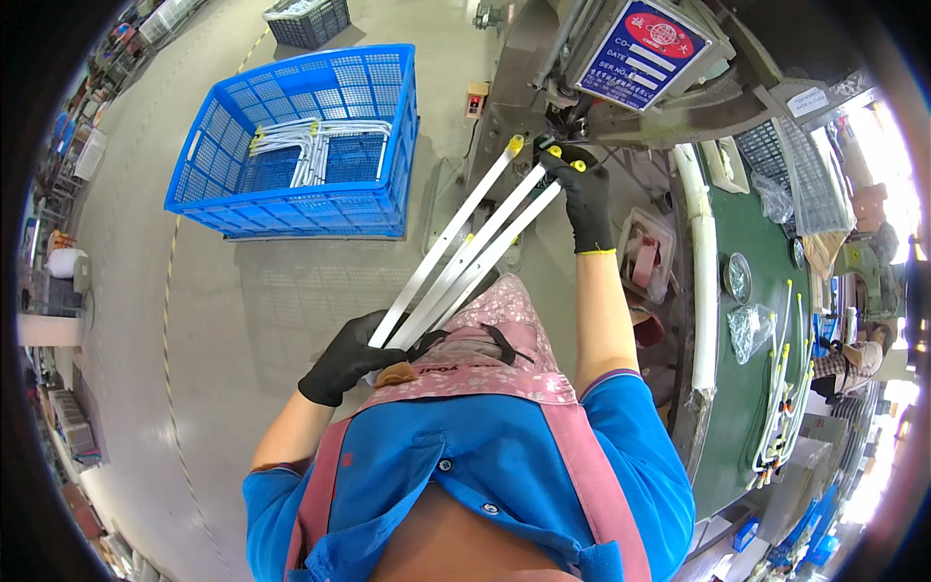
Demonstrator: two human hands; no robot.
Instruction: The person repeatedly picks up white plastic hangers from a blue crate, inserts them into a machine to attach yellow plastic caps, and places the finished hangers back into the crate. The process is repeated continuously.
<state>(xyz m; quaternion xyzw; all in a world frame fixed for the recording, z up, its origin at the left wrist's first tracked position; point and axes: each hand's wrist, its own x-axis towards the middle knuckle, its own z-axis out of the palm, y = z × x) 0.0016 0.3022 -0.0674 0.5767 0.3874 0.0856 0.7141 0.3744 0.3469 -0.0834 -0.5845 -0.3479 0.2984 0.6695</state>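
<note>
Several white metal tubes (pixel 464 260) with yellow end caps slant up across the middle, fanned slightly apart at their far ends. My left hand (pixel 341 357), in a black glove, is closed around their near ends in front of the pink flowered apron (pixel 485 335). At the far ends my right hand (pixel 582 189), black-gloved with a yellow cuff edge, grips tubes close to the yellow caps. One tube's capped end stands apart to the left of that hand. Right beside these ends is the working head of a grey machine (pixel 669 121). My right fingertips are partly hidden.
A blue mesh crate (pixel 291 209) on the floor to the left holds more white tubes (pixel 315 145). To the right, a green-topped table (pixel 722 427) carries bent tubes (pixel 781 398), a round dish (pixel 737 278) and plastic bags (pixel 752 330). A person (pixel 858 364) sits beyond it.
</note>
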